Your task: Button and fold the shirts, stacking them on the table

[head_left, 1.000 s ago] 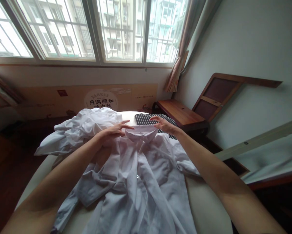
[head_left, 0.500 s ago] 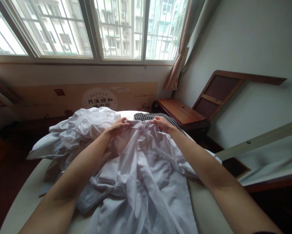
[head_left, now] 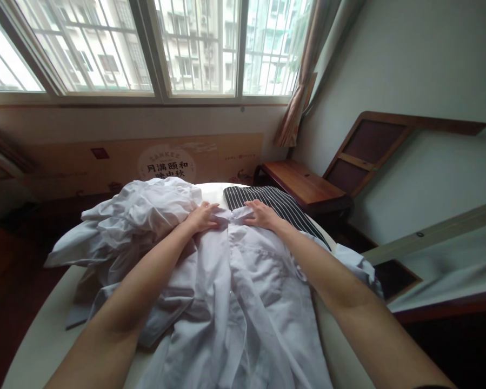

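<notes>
A white button-front shirt lies spread on the table, its collar at the far end and its lower part running toward me. My left hand rests on the left side of the collar, fingers stretched out. On the collar's right side lies my right hand, fingers spread and apart. Both hands touch the cloth without closing around it. Left of the shirt is a heaped pile of white clothes. Just beyond my right hand sits a folded black-and-white striped cloth, partly covered by the shirt.
The pale table has a rounded edge. Past it stand a low wooden bench and a wooden frame with dark panels against the wall. A printed cardboard panel stands beneath the barred window.
The shirt's collar has come down onto the table, slightly nearer me. My fingers have loosened from their pinch and spread over it. More of the striped cloth shows now.
</notes>
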Motion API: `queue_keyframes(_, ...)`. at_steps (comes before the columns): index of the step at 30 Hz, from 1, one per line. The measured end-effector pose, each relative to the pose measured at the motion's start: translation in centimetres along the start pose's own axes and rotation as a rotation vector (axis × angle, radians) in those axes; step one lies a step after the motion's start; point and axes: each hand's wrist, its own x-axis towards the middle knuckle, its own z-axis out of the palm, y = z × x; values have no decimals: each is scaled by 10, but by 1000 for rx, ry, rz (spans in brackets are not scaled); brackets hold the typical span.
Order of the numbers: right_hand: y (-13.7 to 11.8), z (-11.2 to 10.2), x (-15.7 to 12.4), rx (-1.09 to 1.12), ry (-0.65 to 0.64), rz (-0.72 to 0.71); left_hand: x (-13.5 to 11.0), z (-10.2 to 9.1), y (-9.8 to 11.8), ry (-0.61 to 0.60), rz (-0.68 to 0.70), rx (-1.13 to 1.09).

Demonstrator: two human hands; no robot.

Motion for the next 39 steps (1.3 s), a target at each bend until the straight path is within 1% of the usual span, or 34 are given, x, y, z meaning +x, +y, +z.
queue_keyframes(1,2,-1,-4,-50,-17,-12,-5,-1,2,15,5,110)
queue_keyframes(2,2,-3,-8,-93,-7,-23,-10,-1,5,48,28,222)
queue_keyframes(4,0,-3,-17,-132,44,-81,-18,1,9,90,147,363)
queue_keyframes(5,-1,-3,-21,-129,43,-141,-21,2,11,63,221,387)
queue_keyframes(7,-2,1,-30,-109,-41,-273,-27,5,11,-69,313,391)
queue_keyframes(8,-1,4,-34,-102,-97,-309,-31,7,9,-137,317,385)
queue_keyframes(9,0,6,-38,-98,-140,-316,-34,8,7,-184,299,378)
queue_keyframes(10,3,8,-42,-96,-162,-300,-37,8,4,-207,272,372)
queue_keyframes(13,7,8,-52,-89,-166,-222,-49,5,1,-213,220,362)
queue_keyframes(16,-3,-2,-58,-113,-137,-143,-60,0,8,-227,176,368)
queue_keyframes(19,-35,-11,-62,-102,2,18,-73,2,28,-197,153,373)
queue_keyframes(21,-60,-11,-63,-4,71,138,-85,10,45,-167,210,353)
queue_keyframes(22,-73,-9,-63,56,72,190,-91,15,53,-164,249,333)
queue_keyframes(24,-93,-3,-62,138,24,279,-103,25,66,-192,313,282)
queue_keyframes(26,-107,5,-61,133,-9,361,-111,33,74,-228,342,244)
queue_keyframes(28,-115,11,-59,85,-5,392,-117,36,78,-248,353,246)
queue_keyframes(32,-122,15,-52,-11,17,349,-124,35,82,-285,373,268)
queue_keyframes(35,-118,15,-48,-16,42,342,-124,32,80,-279,396,185)
queue_keyframes(37,-109,16,-47,65,77,353,-118,28,76,-283,387,64)
queue_keyframes(39,-95,18,-46,237,113,375,-105,23,70,-253,274,-72)
